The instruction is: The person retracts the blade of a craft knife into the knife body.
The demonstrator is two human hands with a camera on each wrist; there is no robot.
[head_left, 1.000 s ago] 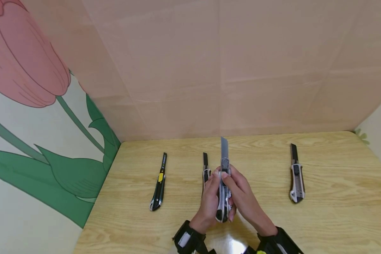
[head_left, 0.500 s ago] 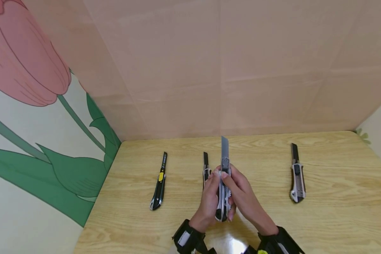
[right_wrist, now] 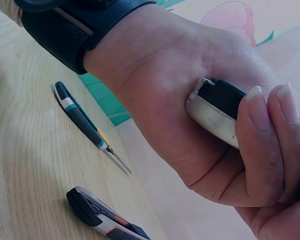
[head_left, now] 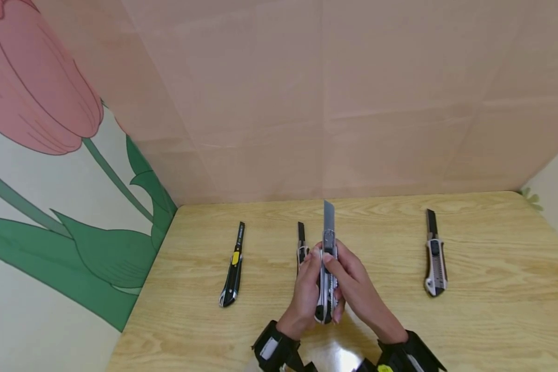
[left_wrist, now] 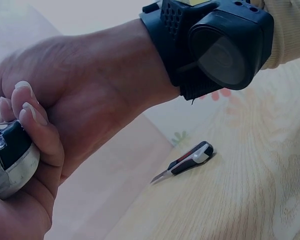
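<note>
Both hands, left hand [head_left: 307, 289] and right hand [head_left: 353, 287], curl their fingers around a utility knife [head_left: 327, 268] above the surface [head_left: 493, 310], blade pointing to twelve o'clock. The extended blade could cut a slipping thumb. Three other knives lie at nine and three o'clock.

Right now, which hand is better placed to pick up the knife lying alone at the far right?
Right hand, probably: that knife lies on its side of the table; left hand sits farther off.

Four utility knives [head_left: 327, 268], two hands [head_left: 335, 289], one wooden table [head_left: 493, 310]
</note>
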